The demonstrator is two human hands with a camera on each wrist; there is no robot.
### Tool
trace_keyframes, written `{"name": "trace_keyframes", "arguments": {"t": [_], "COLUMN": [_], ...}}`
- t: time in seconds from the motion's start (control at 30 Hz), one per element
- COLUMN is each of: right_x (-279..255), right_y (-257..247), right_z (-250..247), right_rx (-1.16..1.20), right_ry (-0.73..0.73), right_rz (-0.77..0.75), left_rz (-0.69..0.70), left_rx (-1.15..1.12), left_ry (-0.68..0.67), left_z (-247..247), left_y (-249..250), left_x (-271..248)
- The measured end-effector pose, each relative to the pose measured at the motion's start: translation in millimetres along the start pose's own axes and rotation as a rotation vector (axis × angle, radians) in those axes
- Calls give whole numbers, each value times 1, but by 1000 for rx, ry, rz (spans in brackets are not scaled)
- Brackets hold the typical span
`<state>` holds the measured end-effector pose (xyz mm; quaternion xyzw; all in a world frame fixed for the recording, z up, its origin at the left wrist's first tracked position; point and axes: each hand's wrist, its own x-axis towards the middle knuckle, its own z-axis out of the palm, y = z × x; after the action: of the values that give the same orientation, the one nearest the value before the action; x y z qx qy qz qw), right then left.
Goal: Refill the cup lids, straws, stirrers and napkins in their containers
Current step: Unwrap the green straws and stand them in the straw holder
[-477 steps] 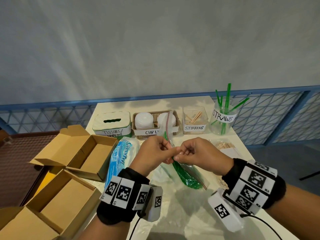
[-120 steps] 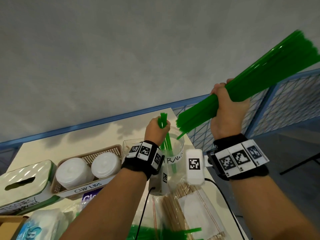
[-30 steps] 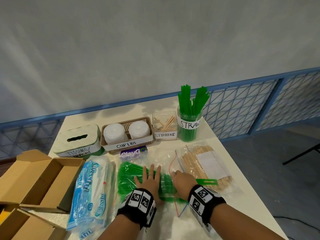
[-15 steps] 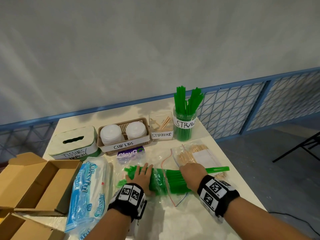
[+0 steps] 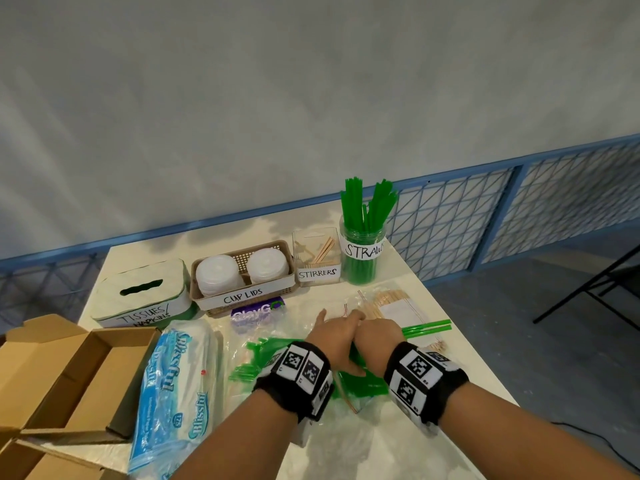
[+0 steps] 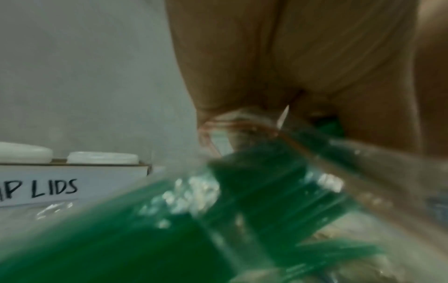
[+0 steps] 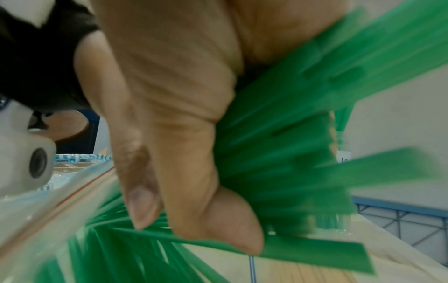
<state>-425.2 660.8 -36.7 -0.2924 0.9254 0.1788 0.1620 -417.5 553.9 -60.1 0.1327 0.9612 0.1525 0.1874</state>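
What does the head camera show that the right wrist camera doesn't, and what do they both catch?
Only the head view shows the whole row of labelled containers: the tissue box, the cup lids basket, the stirrers box, plus the cardboard box and the left hand.

Only the right wrist view shows the right hand from below, its fingers curled round a bundle of green straws.

Both show the loose green straws, the clear zip bag, the straws jar and the blue tissue pack.
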Motion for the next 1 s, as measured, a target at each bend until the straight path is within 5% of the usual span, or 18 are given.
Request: {"name": "trace_keyframes", "arguments": {"t": [0.13,0.37,0.5,0.6,0.67,0.7,0.77,0.87,1.0], "right_x": [-5,-8,-18,-39,-49,-46,-32,-5,15], "right_y": [4,9,12,15,15,14,11,5,-9], "right_z": [-4,-6,2,15,25,33,47,57,41], "right_rx": [-5,-40,165,601,1025,1245,1666,1885,2107], "right_ry": [13,138,667,1328,1502,1462,1112,516,345], "right_rz": [7,16,8,-2,112,214,320,137,-8], "left_rz": [-116,-171,-216,-205,-205,-203,-193,-171,-157], "left_rx": [80,88,17,-119,-204,-238,-286,-318,-329], "left_ry": [-80,10,113,185,217,236,265,279,260], "left_z": [8,7,1,-7,-12,-13,-16,-15,-10], "left_y": [-11,-14,-23,-30,-34,-36,-37,-37,-36], "left_x": [5,9,7,3,0,-1,-4,-6,-6]}}
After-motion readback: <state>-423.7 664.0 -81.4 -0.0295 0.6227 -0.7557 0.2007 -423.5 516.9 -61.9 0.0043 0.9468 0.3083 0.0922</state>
